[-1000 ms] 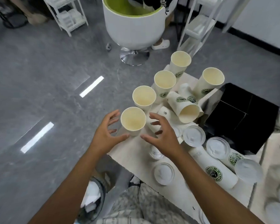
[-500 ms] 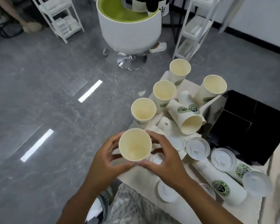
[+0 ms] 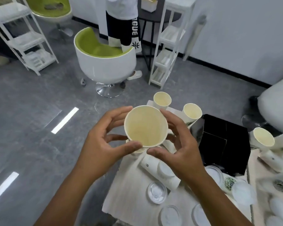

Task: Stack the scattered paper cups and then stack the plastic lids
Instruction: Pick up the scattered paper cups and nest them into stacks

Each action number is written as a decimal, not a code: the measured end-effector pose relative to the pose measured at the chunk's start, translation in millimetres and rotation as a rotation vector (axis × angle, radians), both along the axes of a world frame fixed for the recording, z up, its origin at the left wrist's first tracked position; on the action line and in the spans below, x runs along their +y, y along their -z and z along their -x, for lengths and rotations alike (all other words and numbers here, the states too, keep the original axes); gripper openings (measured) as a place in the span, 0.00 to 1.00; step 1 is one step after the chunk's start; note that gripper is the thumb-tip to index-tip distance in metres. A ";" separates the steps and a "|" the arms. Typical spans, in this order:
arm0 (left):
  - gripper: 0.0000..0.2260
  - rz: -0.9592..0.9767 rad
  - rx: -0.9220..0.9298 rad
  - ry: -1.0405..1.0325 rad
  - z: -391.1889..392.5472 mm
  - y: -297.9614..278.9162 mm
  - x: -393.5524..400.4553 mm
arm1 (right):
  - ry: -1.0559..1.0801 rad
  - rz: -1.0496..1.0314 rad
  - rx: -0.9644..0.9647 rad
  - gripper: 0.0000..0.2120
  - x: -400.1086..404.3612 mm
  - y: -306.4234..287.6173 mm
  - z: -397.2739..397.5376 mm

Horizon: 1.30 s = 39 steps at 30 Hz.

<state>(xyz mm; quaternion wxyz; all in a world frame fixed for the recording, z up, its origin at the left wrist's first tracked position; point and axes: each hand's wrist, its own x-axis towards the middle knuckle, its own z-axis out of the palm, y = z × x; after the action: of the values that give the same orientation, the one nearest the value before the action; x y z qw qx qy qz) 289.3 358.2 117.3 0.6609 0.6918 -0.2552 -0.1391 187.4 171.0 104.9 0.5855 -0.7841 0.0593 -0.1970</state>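
Above the table's near-left corner, two hands are holding one paper cup.

Left hand (image 3: 104,144) and right hand (image 3: 181,147) are curling around the held cup (image 3: 145,126), mouth facing the camera, and are hiding most of another cup's rim (image 3: 138,150) just beneath. Two upright cups (image 3: 162,99) (image 3: 192,111) are standing at the far edge of the table (image 3: 126,185). Lying cups (image 3: 160,170) and plastic lids (image 3: 157,192) are sitting near the front edge, blurred; some lids are being cut off by the frame. A black box (image 3: 224,142) is sitting on the right.
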 end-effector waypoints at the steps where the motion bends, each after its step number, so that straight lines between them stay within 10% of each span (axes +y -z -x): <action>1: 0.32 0.011 0.002 0.007 -5.5 1.3 -2.8 | 0.009 0.002 0.004 0.40 -1.0 0.5 -4.0; 21: 0.35 -0.271 0.264 0.145 -50.3 175.6 -2.7 | 0.152 0.086 0.321 0.34 4.0 154.2 -25.4; 39: 0.37 -0.296 0.308 0.253 27.2 175.8 33.6 | 0.165 -0.074 0.458 0.39 46.2 152.3 67.2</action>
<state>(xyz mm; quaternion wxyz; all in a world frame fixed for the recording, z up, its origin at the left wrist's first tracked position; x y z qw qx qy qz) 262.1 391.8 -58.4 0.5607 0.7144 -0.2127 -0.3606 120.2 217.2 -47.4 0.5670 -0.7789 0.2616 -0.0590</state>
